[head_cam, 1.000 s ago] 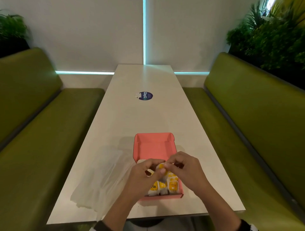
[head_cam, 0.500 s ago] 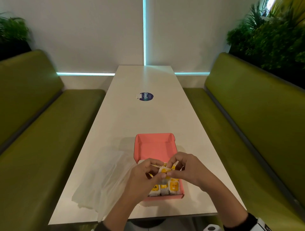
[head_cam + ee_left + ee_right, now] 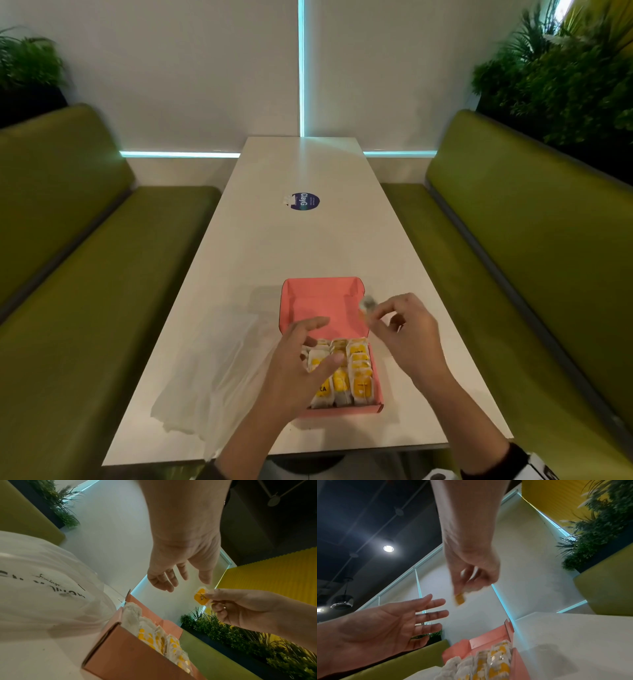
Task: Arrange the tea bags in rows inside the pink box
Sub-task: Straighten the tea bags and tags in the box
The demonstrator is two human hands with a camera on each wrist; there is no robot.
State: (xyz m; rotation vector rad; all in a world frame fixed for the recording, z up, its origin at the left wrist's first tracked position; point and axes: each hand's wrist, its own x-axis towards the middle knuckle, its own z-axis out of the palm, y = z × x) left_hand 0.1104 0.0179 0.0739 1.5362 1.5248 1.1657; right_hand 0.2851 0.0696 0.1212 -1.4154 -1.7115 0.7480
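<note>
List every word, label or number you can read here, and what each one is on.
"ClayG": round blue sticker on the white table.
Letters ending "A" on a tea bag in the pink box; the rest is hidden.
Black print on the plastic bag: upside down, smeared, unreadable.

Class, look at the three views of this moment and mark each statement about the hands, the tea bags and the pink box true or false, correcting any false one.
1. The right hand pinches a small yellow tag. True.
2. The left hand grips a tea bag. False: its fingers are spread and hold nothing.
3. The tea bags fill the near part of the pink box, while its far part is bare. True.
4. The pink box stands on the green bench. False: it stands on the white table.
5. A clear plastic bag lies on the table to the left of the box. True.
</note>
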